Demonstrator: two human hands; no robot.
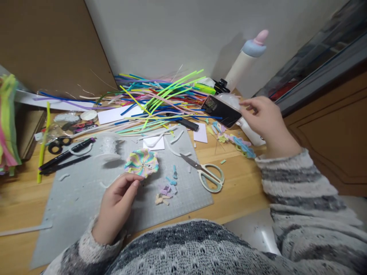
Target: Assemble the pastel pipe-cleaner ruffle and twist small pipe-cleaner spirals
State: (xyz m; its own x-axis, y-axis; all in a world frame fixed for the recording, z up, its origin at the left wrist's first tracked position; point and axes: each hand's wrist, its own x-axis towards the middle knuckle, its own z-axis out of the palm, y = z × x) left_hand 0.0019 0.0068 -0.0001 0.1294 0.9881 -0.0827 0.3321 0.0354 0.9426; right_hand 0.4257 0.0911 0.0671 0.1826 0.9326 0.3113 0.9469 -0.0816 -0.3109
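My left hand (117, 204) pinches the lower edge of a ruffled pastel flower (142, 163) of fuzzy pipe cleaner, just above the grey cutting mat (77, 212). My right hand (265, 122) is out at the right, its fingers drawn together beside the right edge of a dark phone (222, 110) and a clear round dish (229, 100). What those fingers hold, if anything, is too unclear to make out. Small cut pipe-cleaner pieces (166, 191) lie on the mat right of the flower. Scissors with pale handles (210, 176) rest, blades parted, over the mat's right edge.
A heap of coloured pipe cleaners (163, 97) lies along the wall. Leftward are a spool of clear thread (107, 147), black markers (67, 154) and black-handled scissors (59, 144). A white bottle (241, 68) stands at the back right, near pastel twisted pieces (241, 144).
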